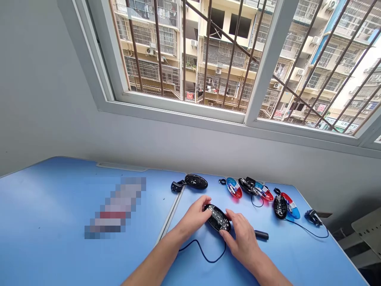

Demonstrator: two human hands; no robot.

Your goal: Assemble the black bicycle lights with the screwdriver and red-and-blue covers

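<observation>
Between my hands an open black oval device [218, 218] shows its circuit board, and a black cable curls below it on the blue table [127, 258]. My left hand [196, 214] grips the device's upper left end, thumb over its edge. At the lower right end, my right hand [238, 233] holds the rim between thumb and fingers. A black cylindrical tool [261, 235] lies just right of my right hand, partly hidden by it.
A black oval device [196, 182] with a clamp lies near the wall. Blue-and-red shells [234, 188], opened black devices [280, 206] and a cabled black clip [313, 217] lie at the right. A pixelated patch covers something at the left. A barred window is behind.
</observation>
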